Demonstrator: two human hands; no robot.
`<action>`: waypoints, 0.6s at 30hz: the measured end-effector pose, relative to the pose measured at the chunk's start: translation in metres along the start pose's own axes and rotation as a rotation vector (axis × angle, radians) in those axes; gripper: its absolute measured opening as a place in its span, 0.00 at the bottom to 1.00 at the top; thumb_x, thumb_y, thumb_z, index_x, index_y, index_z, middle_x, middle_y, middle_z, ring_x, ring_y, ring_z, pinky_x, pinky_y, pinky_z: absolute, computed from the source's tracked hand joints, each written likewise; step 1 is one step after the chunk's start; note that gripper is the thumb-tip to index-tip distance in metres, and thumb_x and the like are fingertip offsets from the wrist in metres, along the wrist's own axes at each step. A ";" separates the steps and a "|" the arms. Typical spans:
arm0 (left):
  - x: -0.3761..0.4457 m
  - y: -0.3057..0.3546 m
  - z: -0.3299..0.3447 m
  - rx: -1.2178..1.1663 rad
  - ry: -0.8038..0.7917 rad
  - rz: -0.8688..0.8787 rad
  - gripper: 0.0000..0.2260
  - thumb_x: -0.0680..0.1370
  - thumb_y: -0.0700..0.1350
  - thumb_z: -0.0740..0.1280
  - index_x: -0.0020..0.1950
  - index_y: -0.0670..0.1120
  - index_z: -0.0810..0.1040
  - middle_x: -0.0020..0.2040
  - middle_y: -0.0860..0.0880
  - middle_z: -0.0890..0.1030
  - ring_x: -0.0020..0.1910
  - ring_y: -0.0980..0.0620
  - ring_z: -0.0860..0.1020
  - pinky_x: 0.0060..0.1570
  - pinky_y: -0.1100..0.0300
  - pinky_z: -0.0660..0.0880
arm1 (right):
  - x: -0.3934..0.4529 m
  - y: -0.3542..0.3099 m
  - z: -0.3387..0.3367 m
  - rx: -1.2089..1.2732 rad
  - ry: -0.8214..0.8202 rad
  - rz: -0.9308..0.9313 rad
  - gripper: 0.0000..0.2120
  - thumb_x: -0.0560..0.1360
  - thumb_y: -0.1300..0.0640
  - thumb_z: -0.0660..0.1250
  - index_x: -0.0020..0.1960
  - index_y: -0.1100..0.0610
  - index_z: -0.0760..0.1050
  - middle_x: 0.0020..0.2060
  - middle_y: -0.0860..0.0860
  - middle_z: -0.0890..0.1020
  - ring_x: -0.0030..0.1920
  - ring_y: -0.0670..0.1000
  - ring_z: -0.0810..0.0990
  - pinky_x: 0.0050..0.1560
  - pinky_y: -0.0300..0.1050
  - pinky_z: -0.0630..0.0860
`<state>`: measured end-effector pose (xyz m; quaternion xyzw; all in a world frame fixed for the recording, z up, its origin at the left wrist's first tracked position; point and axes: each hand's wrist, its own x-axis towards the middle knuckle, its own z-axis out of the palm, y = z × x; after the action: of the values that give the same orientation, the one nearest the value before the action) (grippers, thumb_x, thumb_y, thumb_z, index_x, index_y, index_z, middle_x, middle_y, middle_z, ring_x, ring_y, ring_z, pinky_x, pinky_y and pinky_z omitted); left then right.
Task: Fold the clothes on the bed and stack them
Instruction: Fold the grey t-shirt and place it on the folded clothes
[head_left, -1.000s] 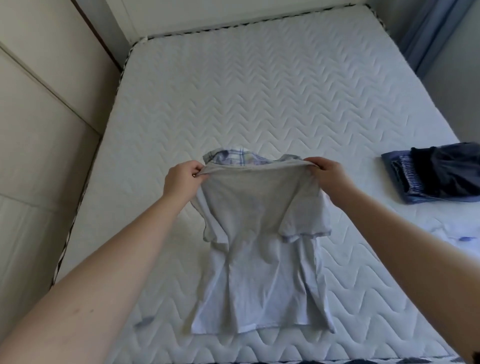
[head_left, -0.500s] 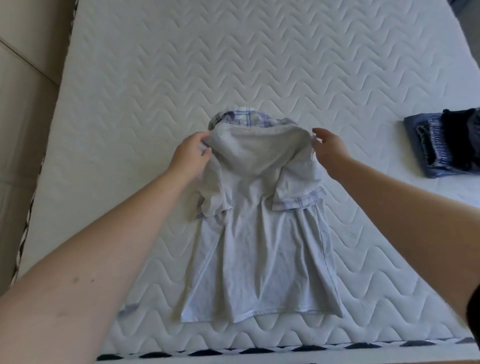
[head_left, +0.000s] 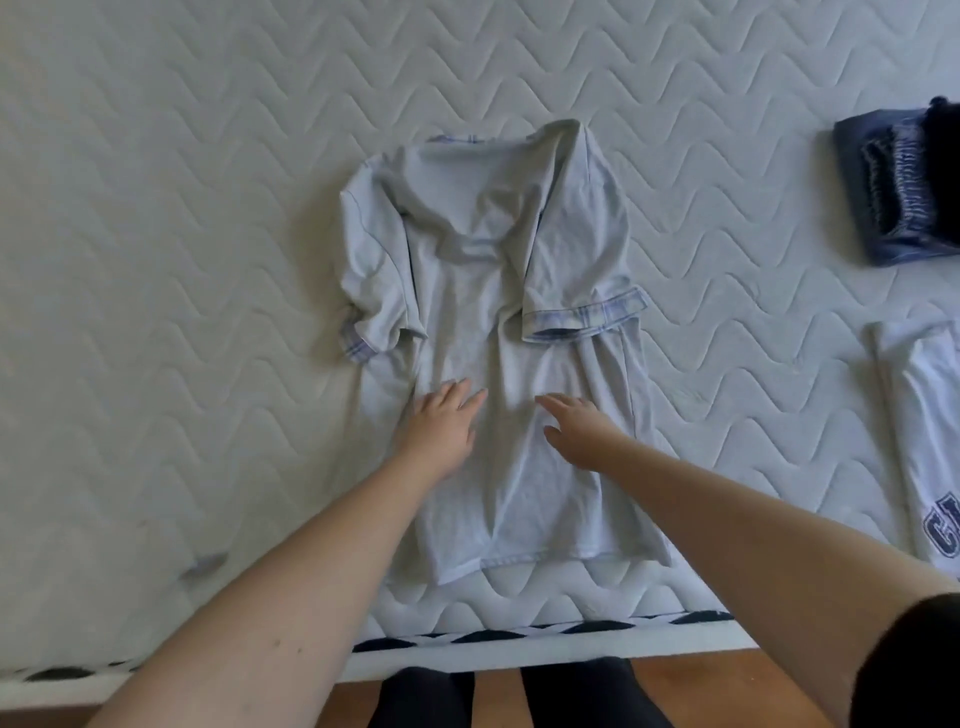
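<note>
Since half a second ago, the shirt (head_left: 498, 358) is released and laid flat near the bed's (head_left: 182, 234) front edge. Both hands, left (head_left: 441, 428) and right (head_left: 579, 436), are spread open on it, gripping nothing. Smoothing before folding seems underway.

The single head-worn view looks steeply down, close over the near edge of the mattress (head_left: 208, 260).
</note>
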<state>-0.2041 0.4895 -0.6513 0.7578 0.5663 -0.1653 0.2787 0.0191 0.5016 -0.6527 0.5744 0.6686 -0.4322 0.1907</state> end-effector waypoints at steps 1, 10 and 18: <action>-0.006 0.006 0.017 0.010 -0.053 0.000 0.28 0.81 0.50 0.60 0.79 0.53 0.53 0.80 0.49 0.52 0.78 0.48 0.52 0.74 0.50 0.53 | -0.007 0.003 0.017 -0.042 -0.031 -0.003 0.26 0.82 0.53 0.56 0.79 0.48 0.55 0.79 0.47 0.55 0.76 0.55 0.57 0.73 0.53 0.60; -0.103 0.069 0.126 0.094 -0.238 -0.022 0.38 0.79 0.56 0.61 0.80 0.50 0.41 0.79 0.48 0.37 0.78 0.45 0.39 0.75 0.44 0.51 | -0.085 0.052 0.109 -0.257 -0.032 -0.045 0.41 0.78 0.45 0.65 0.80 0.47 0.43 0.79 0.45 0.39 0.79 0.51 0.43 0.73 0.54 0.57; -0.103 0.112 0.139 0.157 -0.203 -0.058 0.34 0.81 0.50 0.59 0.79 0.53 0.39 0.79 0.43 0.36 0.78 0.40 0.40 0.72 0.39 0.52 | -0.114 0.111 0.149 -0.290 0.230 0.040 0.43 0.71 0.58 0.70 0.80 0.50 0.51 0.79 0.51 0.56 0.76 0.56 0.57 0.76 0.56 0.55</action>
<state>-0.1200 0.3030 -0.6767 0.7401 0.5422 -0.2927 0.2696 0.1169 0.3099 -0.6891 0.5998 0.7295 -0.2591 0.2023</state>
